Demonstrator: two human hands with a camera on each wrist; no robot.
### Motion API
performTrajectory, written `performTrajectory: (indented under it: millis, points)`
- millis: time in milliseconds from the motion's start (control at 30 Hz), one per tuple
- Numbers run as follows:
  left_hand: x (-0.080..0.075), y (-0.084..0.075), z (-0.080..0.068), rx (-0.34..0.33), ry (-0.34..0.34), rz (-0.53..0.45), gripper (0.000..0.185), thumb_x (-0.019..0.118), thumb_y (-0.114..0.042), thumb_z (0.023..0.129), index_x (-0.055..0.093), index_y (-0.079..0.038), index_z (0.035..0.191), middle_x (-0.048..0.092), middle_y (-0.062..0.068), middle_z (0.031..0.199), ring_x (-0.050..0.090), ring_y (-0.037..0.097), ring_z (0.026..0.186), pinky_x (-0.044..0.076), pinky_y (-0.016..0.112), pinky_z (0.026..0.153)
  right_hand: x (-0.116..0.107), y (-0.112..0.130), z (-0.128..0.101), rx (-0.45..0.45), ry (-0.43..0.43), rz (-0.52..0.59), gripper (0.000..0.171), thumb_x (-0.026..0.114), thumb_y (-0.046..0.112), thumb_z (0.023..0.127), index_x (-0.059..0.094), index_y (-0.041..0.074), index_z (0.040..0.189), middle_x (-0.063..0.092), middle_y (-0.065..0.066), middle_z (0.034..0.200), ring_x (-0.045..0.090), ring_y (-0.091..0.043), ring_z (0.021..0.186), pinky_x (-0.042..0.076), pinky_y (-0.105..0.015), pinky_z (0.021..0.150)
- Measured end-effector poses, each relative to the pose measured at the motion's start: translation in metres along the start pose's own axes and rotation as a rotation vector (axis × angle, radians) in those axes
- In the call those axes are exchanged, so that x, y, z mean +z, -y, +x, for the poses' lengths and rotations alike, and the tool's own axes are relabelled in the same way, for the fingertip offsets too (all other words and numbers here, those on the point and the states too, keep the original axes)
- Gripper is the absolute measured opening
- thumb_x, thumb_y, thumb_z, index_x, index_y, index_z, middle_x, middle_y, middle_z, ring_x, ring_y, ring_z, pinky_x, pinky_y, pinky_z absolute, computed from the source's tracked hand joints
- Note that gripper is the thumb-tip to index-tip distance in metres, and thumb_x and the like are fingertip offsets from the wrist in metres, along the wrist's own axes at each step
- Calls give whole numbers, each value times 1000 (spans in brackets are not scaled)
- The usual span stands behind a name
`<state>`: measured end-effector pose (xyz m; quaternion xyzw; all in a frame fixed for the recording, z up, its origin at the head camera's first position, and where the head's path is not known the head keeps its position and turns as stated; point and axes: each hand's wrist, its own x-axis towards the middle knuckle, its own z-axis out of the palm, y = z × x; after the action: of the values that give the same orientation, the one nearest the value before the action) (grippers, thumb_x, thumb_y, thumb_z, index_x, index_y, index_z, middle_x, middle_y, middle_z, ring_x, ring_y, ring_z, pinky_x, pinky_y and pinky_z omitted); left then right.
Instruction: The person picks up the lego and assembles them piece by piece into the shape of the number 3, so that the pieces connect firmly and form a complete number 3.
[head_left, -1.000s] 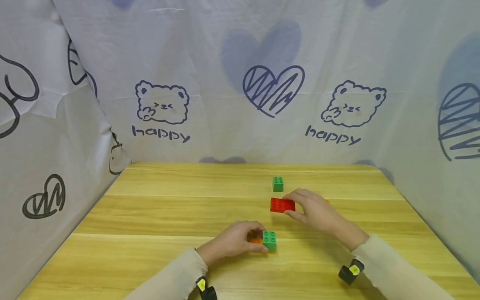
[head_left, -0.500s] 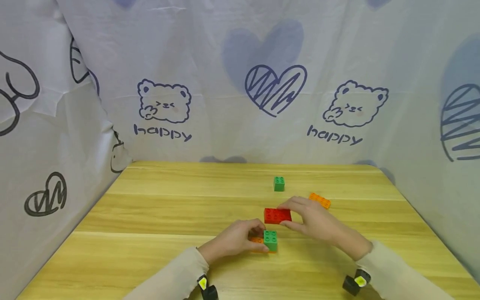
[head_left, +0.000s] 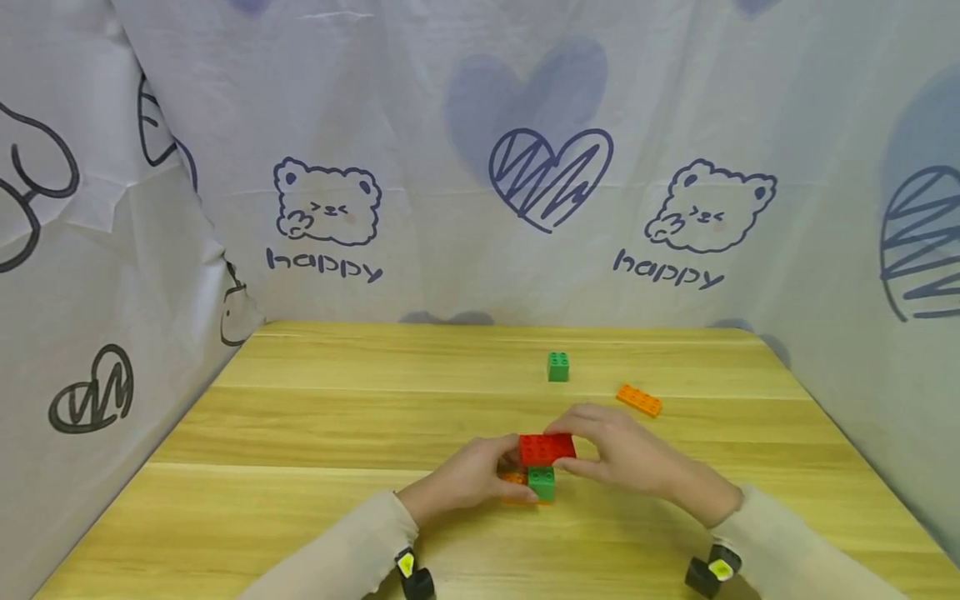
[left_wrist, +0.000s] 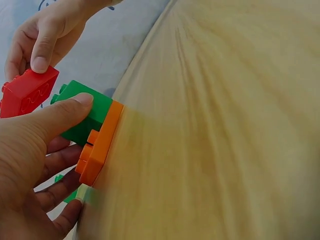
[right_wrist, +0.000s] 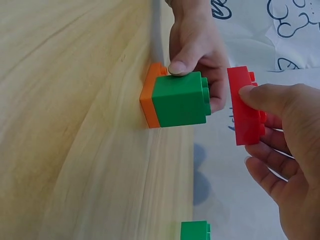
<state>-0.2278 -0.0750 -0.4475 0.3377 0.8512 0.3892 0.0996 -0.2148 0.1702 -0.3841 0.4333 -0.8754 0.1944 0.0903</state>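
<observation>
Red showed differently from each side: from the head view we saw the studded top of the red brick (head_left: pixel 542 450), overlapping the upper part of the green brick (head_left: pixel 541 485), as if the two met. Both wrist views gave us a clear gap between them, and the left wrist view also caught rounded shapes on the red brick's underside. That same view showed us the orange base brick (left_wrist: pixel 104 150) resting on the wooden table (head_left: pixel 315 425), the green brick standing on its far end and bare studs at the near one. The orange flat brick (head_left: pixel 639 400) farther back we found in the head view only, while the spare green brick (head_left: pixel 558 367) also peeked in at the bottom edge of the right wrist view.

As for the hands, we saw the left hand (head_left: pixel 471 473) half spread, gripping the green brick, its thumb on the near side and its fingers curving round behind. The right hand (head_left: pixel 630 454) pinched the red brick between thumb and fingers, holding it just above the green one, its lower fingers loosely bent.
</observation>
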Motion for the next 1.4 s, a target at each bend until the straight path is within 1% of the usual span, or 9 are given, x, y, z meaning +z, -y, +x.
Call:
performTrajectory:
  millis: [133, 300, 400, 533, 633, 733, 867, 1167, 1400]
  points:
    - [0, -1, 1, 11, 5, -13, 40, 83, -36, 78, 60, -19, 107, 70, -10, 101, 64, 0, 93, 50, 24, 88, 2, 2, 0, -12, 21, 0, 31, 73, 34, 90, 69, 16, 115, 65, 9, 108, 59, -7, 96, 53, -28, 82]
    - [0, -1, 1, 25, 1, -4, 41, 82, -37, 78, 61, -19, 108, 70, -11, 99, 64, 0, 90, 51, 21, 80, 6, 3, 1, -32, 37, 3, 32, 73, 33, 89, 69, 15, 116, 64, 9, 108, 59, -6, 95, 53, -26, 81]
    - [1, -2, 1, 31, -4, 10, 40, 83, -37, 78, 61, -20, 107, 69, -13, 95, 63, -2, 85, 50, 20, 74, 6, 5, 2, -22, 57, 7, 32, 74, 32, 89, 69, 15, 116, 64, 8, 108, 58, -6, 94, 52, -26, 80]
    - [0, -3, 1, 43, -16, 34, 39, 83, -38, 77, 61, -19, 103, 66, -16, 86, 61, -2, 74, 49, 19, 66, 6, 7, 3, -22, 70, 7, 32, 72, 34, 90, 68, 15, 116, 64, 9, 107, 58, -5, 93, 52, -25, 80]
    - [0, -2, 1, 56, -26, 53, 38, 83, -39, 77, 61, -20, 101, 63, -17, 82, 58, -2, 70, 48, 19, 63, 8, 7, 3, -27, 72, 15, 33, 71, 35, 91, 68, 15, 117, 63, 9, 107, 58, -4, 93, 52, -25, 80]
    - [1, -1, 2, 65, -29, 71, 38, 83, -39, 77, 62, -19, 101, 62, -17, 81, 57, -1, 68, 48, 19, 62, 9, 7, 3, -27, 77, 21, 32, 71, 35, 91, 68, 15, 117, 63, 10, 107, 58, -4, 93, 52, -25, 81]
    - [2, 0, 1, 58, -25, 81, 39, 83, -41, 77, 62, -20, 102, 62, -18, 82, 56, -1, 68, 47, 19, 62, 12, 8, 2, -26, 82, 33, 32, 71, 33, 92, 68, 16, 118, 63, 10, 108, 58, -4, 95, 52, -25, 82]
    - [3, 0, 0, 70, -16, 54, 35, 83, -39, 78, 62, -22, 100, 61, -17, 80, 54, 0, 66, 46, 19, 60, 18, 8, 0, -11, 68, 59, 33, 69, 35, 92, 68, 15, 118, 62, 11, 107, 57, -2, 92, 52, -23, 78]
    - [2, -2, 1, 31, -26, 33, 39, 84, -40, 76, 63, -21, 102, 62, -16, 81, 56, 1, 68, 48, 20, 62, 20, 9, 1, 23, 54, 90, 33, 71, 35, 91, 68, 14, 117, 62, 10, 105, 57, -2, 90, 54, -28, 76]
